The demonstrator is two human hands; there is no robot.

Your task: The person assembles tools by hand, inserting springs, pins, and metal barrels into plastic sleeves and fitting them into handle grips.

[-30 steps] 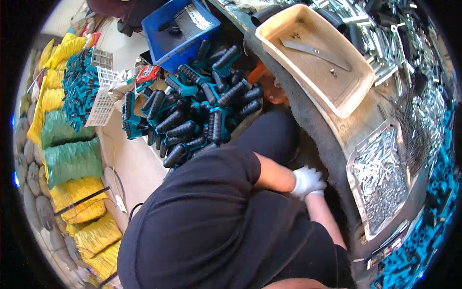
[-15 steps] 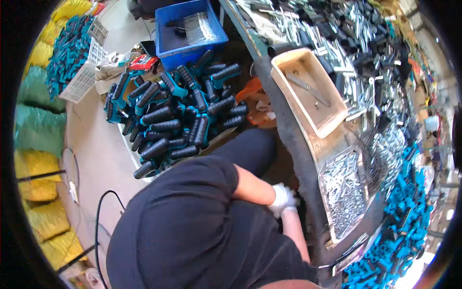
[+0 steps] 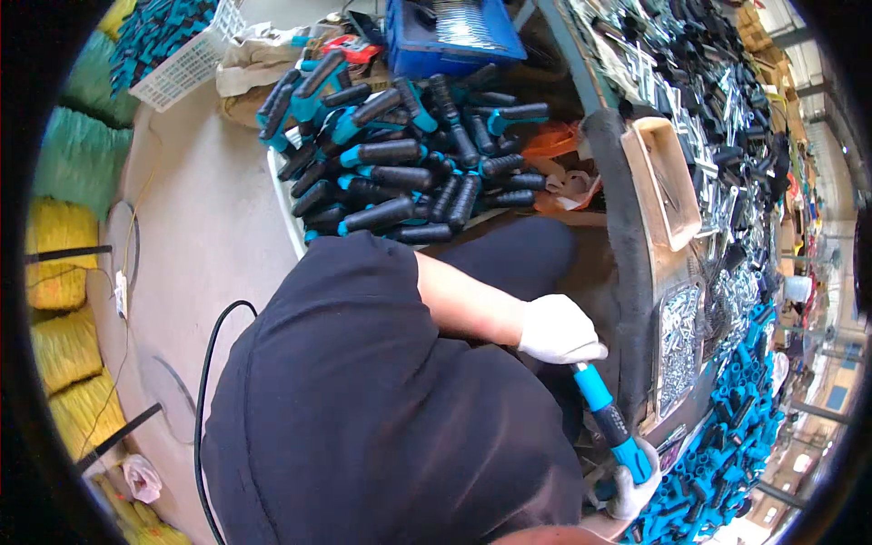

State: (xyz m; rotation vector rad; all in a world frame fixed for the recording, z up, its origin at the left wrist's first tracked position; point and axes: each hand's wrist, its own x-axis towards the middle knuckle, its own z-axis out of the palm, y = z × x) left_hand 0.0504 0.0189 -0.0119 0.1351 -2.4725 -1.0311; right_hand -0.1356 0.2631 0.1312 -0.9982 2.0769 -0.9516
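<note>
A slim blue-and-black tool [image 3: 607, 413], with a short silver metal end, slants between my two gloved hands beside the bench edge. My left hand [image 3: 559, 331], in a white glove, is closed around its upper metal end; the fingertips are partly hidden. Around the blue lower end curl the fingers of my right hand [image 3: 634, 481], also white-gloved. Black ribbed handles with teal parts [image 3: 391, 177] lie heaped in a white tub [image 3: 289, 204] at the upper left of my lap.
On the bench to the right are a tan tray [image 3: 677, 195], a tray of small metal parts [image 3: 677, 341], loose metal rods [image 3: 713, 163] and a pile of blue parts [image 3: 727, 445]. A blue bin [image 3: 454, 50] stands beyond the handles. Yellow sacks [image 3: 64, 345] line the left side.
My hands, close together before, are now apart, and the blue-and-black tool shows between them. My right hand has come into view lower down. The whole view has shifted.
</note>
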